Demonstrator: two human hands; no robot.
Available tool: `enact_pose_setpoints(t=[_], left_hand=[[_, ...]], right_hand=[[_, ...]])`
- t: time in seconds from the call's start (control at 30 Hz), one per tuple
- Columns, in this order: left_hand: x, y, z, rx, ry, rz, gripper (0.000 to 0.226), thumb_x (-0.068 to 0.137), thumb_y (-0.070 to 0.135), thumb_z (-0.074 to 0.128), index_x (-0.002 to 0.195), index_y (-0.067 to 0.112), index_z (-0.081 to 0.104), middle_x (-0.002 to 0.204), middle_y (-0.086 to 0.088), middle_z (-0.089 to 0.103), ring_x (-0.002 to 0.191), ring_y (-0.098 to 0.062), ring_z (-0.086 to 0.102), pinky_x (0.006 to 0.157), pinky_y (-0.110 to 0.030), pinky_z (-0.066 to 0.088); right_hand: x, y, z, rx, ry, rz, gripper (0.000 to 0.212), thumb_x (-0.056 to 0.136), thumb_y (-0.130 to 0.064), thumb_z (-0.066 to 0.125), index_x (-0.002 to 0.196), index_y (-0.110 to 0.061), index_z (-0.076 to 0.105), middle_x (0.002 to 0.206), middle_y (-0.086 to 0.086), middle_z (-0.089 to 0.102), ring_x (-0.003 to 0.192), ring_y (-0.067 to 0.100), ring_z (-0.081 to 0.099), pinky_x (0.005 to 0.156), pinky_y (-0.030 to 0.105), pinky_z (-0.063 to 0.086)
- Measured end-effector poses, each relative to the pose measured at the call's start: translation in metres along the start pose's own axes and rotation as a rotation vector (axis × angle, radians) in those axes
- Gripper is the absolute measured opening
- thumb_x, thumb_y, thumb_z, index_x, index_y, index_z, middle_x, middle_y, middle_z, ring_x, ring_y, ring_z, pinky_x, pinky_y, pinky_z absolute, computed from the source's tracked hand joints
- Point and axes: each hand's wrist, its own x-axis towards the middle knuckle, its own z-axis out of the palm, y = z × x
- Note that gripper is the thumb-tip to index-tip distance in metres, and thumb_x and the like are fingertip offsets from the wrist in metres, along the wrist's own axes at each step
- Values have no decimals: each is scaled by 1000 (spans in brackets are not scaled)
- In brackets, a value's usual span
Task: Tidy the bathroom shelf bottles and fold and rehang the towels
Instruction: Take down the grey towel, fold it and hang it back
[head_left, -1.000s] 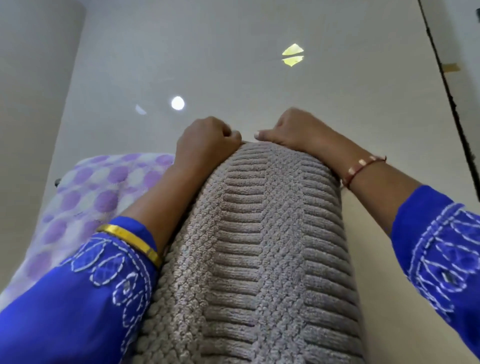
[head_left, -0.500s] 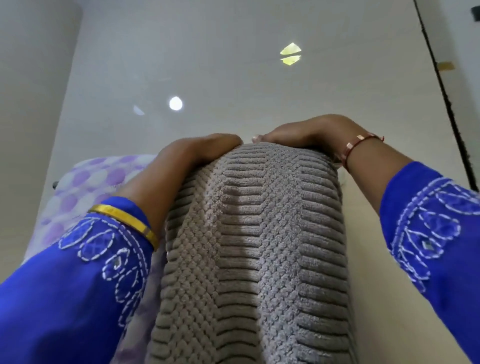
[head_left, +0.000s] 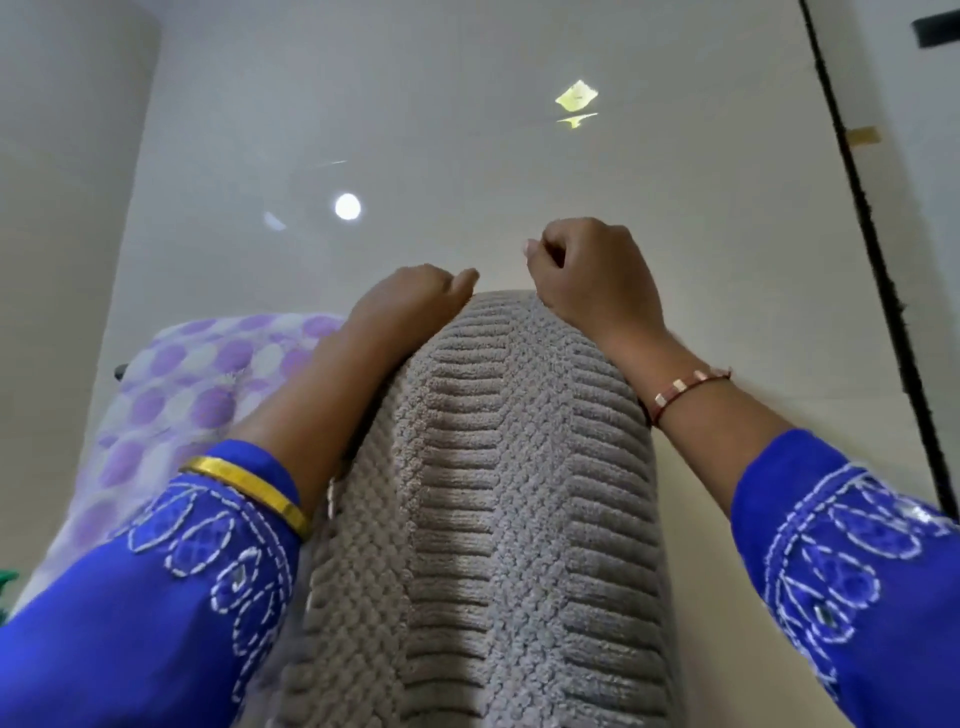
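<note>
Grey ribbed towel (head_left: 483, 519) hangs draped in centre frame against a pale glossy wall (head_left: 415, 130), its top fold at hand level; purple-dotted towel (head_left: 171, 395) hangs just beside it on the left. Left hand (head_left: 405, 301) rests on the grey towel's top left edge with fingers curled over the fold, probably gripping it, though the fingertips are hidden behind the fabric. Right hand (head_left: 587, 270) sits at the top right edge, fingers curled into a loose fist, apparently pinching the towel's edge near its heel; contact is hard to confirm.
</note>
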Motion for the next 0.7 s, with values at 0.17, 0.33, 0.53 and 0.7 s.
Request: enact_pose_setpoints(t=[0.17, 0.33, 0.53, 0.7], left_hand=[[-29, 5, 3, -46, 195, 237, 38, 97, 34, 35, 111, 11, 61, 111, -16, 64, 103, -32, 57, 86, -40, 46], [-64, 12, 11, -5, 177, 175, 64, 84, 51, 17, 135, 21, 42, 135, -8, 52, 126, -25, 44, 107, -39, 28], [-79, 24, 16, 6, 146, 103, 72, 79, 62, 19, 141, 28, 30, 147, 0, 38, 138, -19, 28, 116, -43, 8], [-77, 22, 12, -41, 150, 105, 70, 79, 62, 23, 139, 28, 35, 142, 0, 44, 134, -18, 34, 116, -44, 14]], right_hand=[[-29, -3, -4, -45, 49, -43, 28, 95, -19, 43, 74, -6, 56, 61, 7, 51, 56, 22, 45, 56, 26, 28], [-69, -1, -14, -29, -39, -18, 32, 96, -9, 39, 123, 0, 53, 128, 19, 56, 127, 30, 45, 111, 34, 24], [-131, 0, -25, 380, 162, 282, 39, 89, 4, 39, 124, -2, 54, 118, 1, 60, 104, 7, 56, 94, 18, 44], [-128, 11, -29, 860, -91, 665, 28, 84, 1, 55, 104, -16, 65, 96, -3, 70, 88, 9, 65, 71, 15, 53]])
